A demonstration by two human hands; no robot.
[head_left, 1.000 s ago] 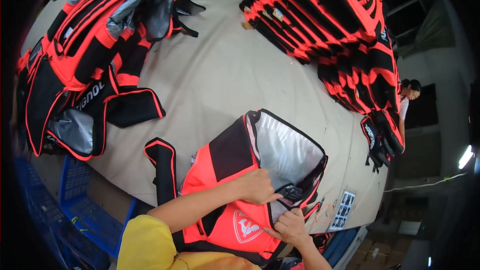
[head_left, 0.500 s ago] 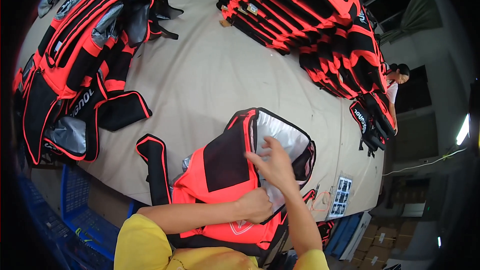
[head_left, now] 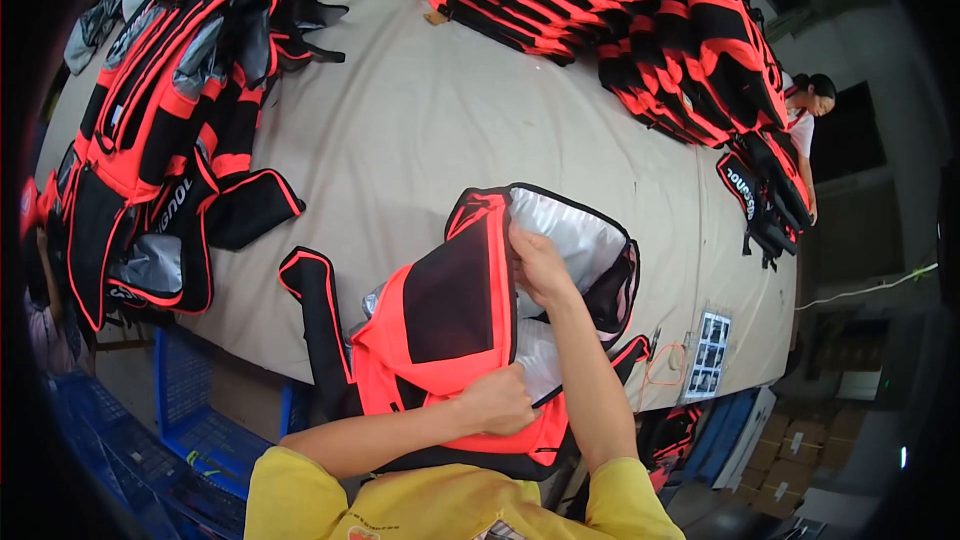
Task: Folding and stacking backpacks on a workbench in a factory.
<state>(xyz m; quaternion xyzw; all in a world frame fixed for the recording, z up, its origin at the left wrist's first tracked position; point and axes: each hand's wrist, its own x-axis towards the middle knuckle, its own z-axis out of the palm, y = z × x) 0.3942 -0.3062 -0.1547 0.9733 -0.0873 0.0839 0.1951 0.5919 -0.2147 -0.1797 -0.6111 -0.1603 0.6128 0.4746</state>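
A neon coral and black backpack (head_left: 450, 315) lies in front of me with its flap (head_left: 570, 215) folded open, showing a silver lining. My left hand (head_left: 497, 402) is closed in a fist on the near edge of the opening. Higher up, my right hand (head_left: 540, 265) grips the coral-trimmed edge of the same opening, its fingers partly hidden against the lining. A black padded strip (head_left: 318, 305) with coral piping sticks out from the backpack's left side.
Similar backpack pieces (head_left: 150, 130) are heaped at the left of the beige-covered table (head_left: 390, 130). A tall stack of backpacks (head_left: 650, 40) stands at the far right, beside another person (head_left: 805, 125). Blue crates (head_left: 215, 420) sit below the left edge; a picture sheet (head_left: 708, 355) lies at right.
My right hand has come down from above the opening onto its edge. My left hand keeps its hold. The view has shifted slightly.
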